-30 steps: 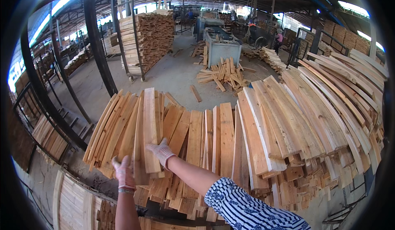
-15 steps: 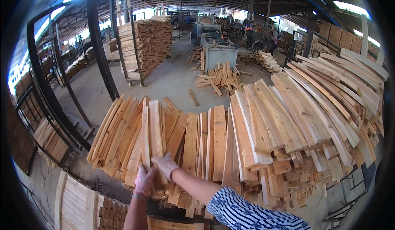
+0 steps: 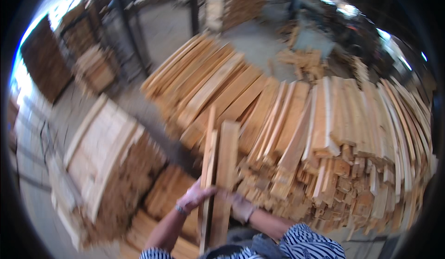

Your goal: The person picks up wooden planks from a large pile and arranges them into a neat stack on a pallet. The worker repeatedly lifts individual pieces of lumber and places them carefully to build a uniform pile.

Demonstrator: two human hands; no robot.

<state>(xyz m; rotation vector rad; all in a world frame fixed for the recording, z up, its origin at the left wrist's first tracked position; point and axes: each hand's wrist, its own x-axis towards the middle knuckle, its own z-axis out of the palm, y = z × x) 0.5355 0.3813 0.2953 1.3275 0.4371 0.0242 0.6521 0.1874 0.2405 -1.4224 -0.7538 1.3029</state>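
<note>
I hold narrow wooden boards upright in front of my body, clear of the stack's near edge. My left hand (image 3: 195, 198), in a pale glove with a band at the wrist, is closed round a thin board (image 3: 208, 166). Against the right side of a wider board (image 3: 227, 152), my right hand (image 3: 240, 207) is closed, also gloved and blurred by motion; its fingertips are partly hidden behind the wood. The two boards stand nearly side by side with a dark gap between them. Beyond them a long stack of boards (image 3: 287, 120) fans out to the right.
At lower left stands a bound bundle of pale boards (image 3: 99, 152), with a lower wood stack (image 3: 174, 198) beside it. Black metal posts (image 3: 123, 27) rise at the far left. A loose pile of offcuts (image 3: 303, 62) lies on the floor beyond the stack.
My hands have lifted the boards off the stack and brought them close to my body. The view has swung left and down, bringing the bound bundle further in.
</note>
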